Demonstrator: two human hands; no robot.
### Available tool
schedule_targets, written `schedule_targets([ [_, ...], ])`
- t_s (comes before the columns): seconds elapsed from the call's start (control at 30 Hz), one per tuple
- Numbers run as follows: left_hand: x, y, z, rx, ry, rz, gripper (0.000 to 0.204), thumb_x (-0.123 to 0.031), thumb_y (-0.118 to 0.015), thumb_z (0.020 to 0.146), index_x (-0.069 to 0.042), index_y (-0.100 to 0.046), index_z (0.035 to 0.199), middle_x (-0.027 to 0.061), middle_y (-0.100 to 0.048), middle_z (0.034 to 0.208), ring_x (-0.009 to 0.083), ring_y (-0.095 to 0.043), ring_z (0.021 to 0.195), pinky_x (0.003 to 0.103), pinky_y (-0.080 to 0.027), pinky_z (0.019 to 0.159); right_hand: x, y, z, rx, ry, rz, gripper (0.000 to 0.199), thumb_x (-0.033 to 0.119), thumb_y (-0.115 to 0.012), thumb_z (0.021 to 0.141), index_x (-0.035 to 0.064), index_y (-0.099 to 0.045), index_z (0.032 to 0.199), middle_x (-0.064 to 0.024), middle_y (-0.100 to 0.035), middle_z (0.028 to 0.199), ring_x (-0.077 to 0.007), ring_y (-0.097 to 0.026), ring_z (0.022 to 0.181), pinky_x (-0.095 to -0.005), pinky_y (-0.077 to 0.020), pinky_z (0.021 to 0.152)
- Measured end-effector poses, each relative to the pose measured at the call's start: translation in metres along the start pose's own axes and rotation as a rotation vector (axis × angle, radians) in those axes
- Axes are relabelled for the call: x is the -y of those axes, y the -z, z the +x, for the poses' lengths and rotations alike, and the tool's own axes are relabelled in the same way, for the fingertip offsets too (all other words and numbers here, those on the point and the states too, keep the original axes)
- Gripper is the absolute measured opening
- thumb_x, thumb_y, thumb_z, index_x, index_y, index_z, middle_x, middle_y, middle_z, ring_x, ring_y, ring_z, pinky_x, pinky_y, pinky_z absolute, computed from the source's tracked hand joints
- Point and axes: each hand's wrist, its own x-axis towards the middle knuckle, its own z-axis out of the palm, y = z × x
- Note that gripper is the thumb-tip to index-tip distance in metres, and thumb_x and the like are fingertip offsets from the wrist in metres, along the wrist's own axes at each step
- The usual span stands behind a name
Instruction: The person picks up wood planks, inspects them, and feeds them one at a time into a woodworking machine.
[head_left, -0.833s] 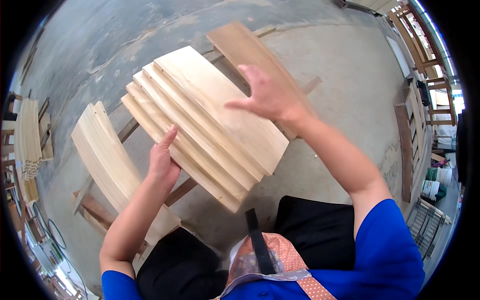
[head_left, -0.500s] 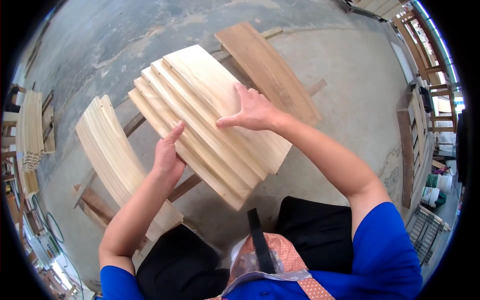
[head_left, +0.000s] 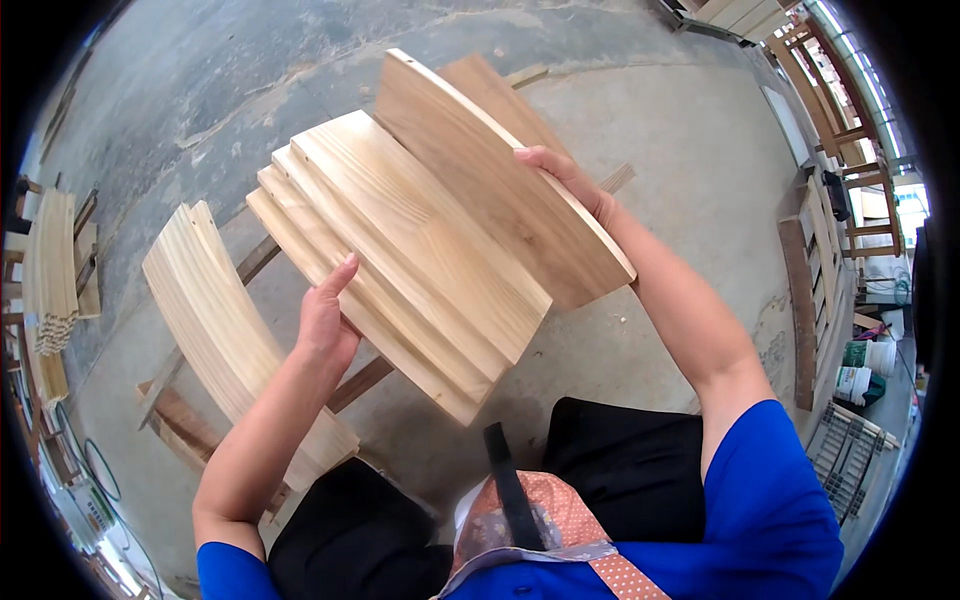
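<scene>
In front of me lies a fanned stack of pale wooden boards (head_left: 425,225), their long edges stepped towards the left. My left hand (head_left: 330,315) grips the stack's left edge, thumb on top and fingers hidden beneath. On the right, my right hand (head_left: 568,180) is closed on a single wooden board (head_left: 480,185), raised off the stack and tilted up on edge. Its thumb lies over the upper edge, and the other fingers are behind the board. The tilted board shows a browner broad face and a pale long edge.
A brown board (head_left: 475,75) lies behind the tilted one, partly hidden. At left, more pale boards (head_left: 215,320) rest across wooden support bars (head_left: 360,385). Board piles (head_left: 50,260) stand at the far left. Buckets (head_left: 855,385) and a metal rack (head_left: 845,450) are at the right rim.
My right hand has moved right from the top of the stack, taking hold of the top board and tipping it up on edge. My left hand stays at the stack's left edge.
</scene>
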Motion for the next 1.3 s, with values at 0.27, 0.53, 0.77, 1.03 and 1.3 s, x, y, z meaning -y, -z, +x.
schedule_targets([
  [0.27, 0.000, -0.001, -0.001, -0.009, -0.008, -0.029, 0.061, -0.024, -0.065, 0.090, 0.000, -0.038, 0.139, 0.0158, -0.050, 0.136, 0.0290, -0.048, 0.126, 0.046, -0.039, 0.107, 0.002, 0.023, 0.006, -0.042, 0.089, -0.246, 0.058, 0.022, -0.070, 0.076, 0.0011, -0.050, 0.126, -0.0116, -0.061, 0.108, -0.0190, -0.064, 0.094, -0.0341, -0.0541, 0.081],
  [0.53, 0.002, 0.004, 0.003, -0.018, -0.009, -0.030, 0.061, -0.023, -0.065, 0.089, 0.001, -0.038, 0.138, 0.0160, -0.051, 0.135, 0.0292, -0.049, 0.126, 0.045, -0.039, 0.108, 0.006, 0.018, 0.004, -0.032, 0.128, -0.351, 0.064, 0.013, -0.069, 0.077, -0.0013, -0.041, 0.133, -0.0126, -0.057, 0.117, -0.0175, -0.062, 0.098, -0.0346, -0.0553, 0.082],
  [0.77, -0.006, -0.004, -0.005, 0.005, -0.005, 0.026, 0.059, -0.023, -0.065, 0.089, 0.001, -0.039, 0.137, 0.0152, -0.053, 0.132, 0.0276, -0.052, 0.123, 0.042, -0.040, 0.106, 0.011, -0.008, 0.001, -0.067, 0.218, -0.721, 0.050, 0.017, -0.067, 0.080, 0.0004, -0.053, 0.124, -0.0057, -0.059, 0.109, -0.0112, -0.056, 0.096, -0.0279, -0.0484, 0.082],
  [1.03, -0.012, -0.037, -0.004, 0.065, -0.148, 0.180, 0.042, -0.017, -0.070, 0.086, 0.003, -0.052, 0.118, 0.0118, -0.063, 0.110, 0.0203, -0.064, 0.100, 0.034, -0.052, 0.089, 0.016, -0.025, -0.004, -0.065, 0.294, -0.841, 0.058, 0.030, -0.067, 0.084, 0.0003, -0.051, 0.132, -0.0067, -0.059, 0.114, -0.0145, -0.052, 0.104, -0.0309, -0.0424, 0.093],
  [1.3, -0.008, -0.049, 0.012, 0.184, -0.160, 0.250, 0.043, -0.021, -0.069, 0.088, 0.001, -0.052, 0.121, 0.0101, -0.062, 0.114, 0.0197, -0.062, 0.103, 0.035, -0.052, 0.090, -0.006, -0.028, 0.008, 0.046, 0.241, -0.730, 0.087, 0.047, -0.068, 0.083, 0.0070, -0.029, 0.150, -0.0162, -0.047, 0.141, -0.0231, -0.045, 0.128, -0.0371, -0.0350, 0.108],
])
